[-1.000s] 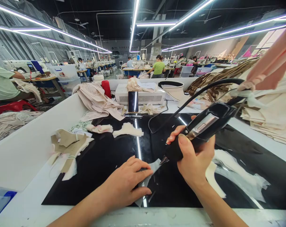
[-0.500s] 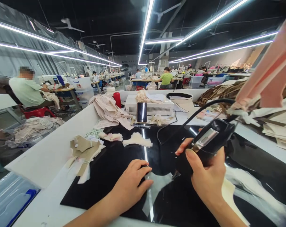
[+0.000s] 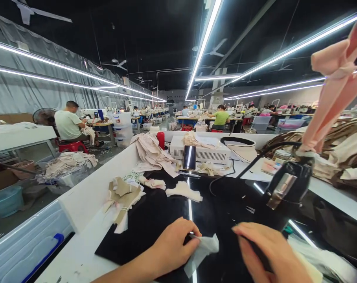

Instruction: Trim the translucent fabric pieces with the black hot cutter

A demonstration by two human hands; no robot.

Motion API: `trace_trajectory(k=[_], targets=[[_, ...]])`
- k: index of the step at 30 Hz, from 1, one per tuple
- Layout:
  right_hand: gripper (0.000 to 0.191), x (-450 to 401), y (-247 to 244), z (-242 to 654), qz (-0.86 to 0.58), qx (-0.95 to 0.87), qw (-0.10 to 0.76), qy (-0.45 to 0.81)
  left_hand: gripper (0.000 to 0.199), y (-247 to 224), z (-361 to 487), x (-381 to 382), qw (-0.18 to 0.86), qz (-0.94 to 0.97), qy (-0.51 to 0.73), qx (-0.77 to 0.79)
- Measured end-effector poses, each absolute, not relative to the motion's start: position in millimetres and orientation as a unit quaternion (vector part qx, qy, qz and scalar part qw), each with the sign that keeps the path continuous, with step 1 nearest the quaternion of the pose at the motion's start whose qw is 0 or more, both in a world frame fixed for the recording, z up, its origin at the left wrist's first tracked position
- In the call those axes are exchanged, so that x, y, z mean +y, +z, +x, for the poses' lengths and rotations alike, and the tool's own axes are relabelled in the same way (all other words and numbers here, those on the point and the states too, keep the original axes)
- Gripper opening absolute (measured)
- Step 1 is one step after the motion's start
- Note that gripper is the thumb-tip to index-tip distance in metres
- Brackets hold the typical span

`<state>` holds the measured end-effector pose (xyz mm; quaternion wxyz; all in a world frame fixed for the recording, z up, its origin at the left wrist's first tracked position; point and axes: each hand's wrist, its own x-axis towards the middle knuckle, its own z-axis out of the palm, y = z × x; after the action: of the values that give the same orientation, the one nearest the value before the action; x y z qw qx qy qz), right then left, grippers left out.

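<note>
My left hand (image 3: 177, 244) pinches a thin whitish fabric piece (image 3: 206, 249) between thumb and fingers, just above the glossy black board (image 3: 155, 220). To its right, my right hand (image 3: 268, 249) is slightly blurred, with thumb and fingers apart and nothing between them. Beyond my right hand, a black hand-held device with a metal plate (image 3: 287, 184) hangs below a pink cloth strip (image 3: 328, 106), its black cable curving back. White fabric (image 3: 320, 255) lies beside my right hand, partly covered by it.
Fabric scraps (image 3: 124, 196), a cream piece (image 3: 184, 191), a pen (image 3: 188, 174) and a phone (image 3: 189, 157) lie ahead. A white vented box (image 3: 200, 151) stands behind them. Stacked cloth (image 3: 337, 157) is at right. A person (image 3: 68, 122) sits at far left, another (image 3: 221, 118) farther back.
My right hand has let go of the black device, which now hangs, and has come down. My left hand has lifted the fabric piece's edge. The view has tilted up and turned left.
</note>
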<state>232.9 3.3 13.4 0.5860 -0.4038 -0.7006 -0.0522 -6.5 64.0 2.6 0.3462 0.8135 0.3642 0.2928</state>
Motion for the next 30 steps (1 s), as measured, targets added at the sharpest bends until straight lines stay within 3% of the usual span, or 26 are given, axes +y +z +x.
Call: trace_trajectory(k=[3, 7, 11, 19, 27, 30], targets=[[0.037, 14.1, 15.4, 207.8, -0.391, -0.807, 0.437, -0.061, 0.005, 8.7, -9.8, 67.3, 0.385, 0.800, 0.291, 0.356], [0.021, 33.2, 14.0, 187.9, -0.470, -0.769, 0.408, 0.145, 0.005, 17.9, -17.1, 77.7, 0.441, 0.775, 0.300, 0.340], [0.028, 44.8, 17.6, 188.0, -0.503, -0.723, 0.399, 0.255, 0.010, 26.5, -22.7, 93.7, 0.477, 0.741, 0.314, 0.352], [0.023, 76.6, 18.4, 190.5, -0.524, -0.712, 0.426, 0.193, 0.038, 21.6, -24.4, 133.2, 0.492, 0.684, 0.359, 0.402], [0.034, 130.3, 12.7, 187.1, -0.539, -0.727, 0.420, 0.064, 0.028, 31.8, -15.3, 191.9, 0.355, 0.734, 0.375, 0.441], [0.026, 143.6, 6.6, 187.1, -0.563, -0.735, 0.378, 0.020, 0.028, 32.4, -11.6, 202.0, 0.291, 0.774, 0.349, 0.441]])
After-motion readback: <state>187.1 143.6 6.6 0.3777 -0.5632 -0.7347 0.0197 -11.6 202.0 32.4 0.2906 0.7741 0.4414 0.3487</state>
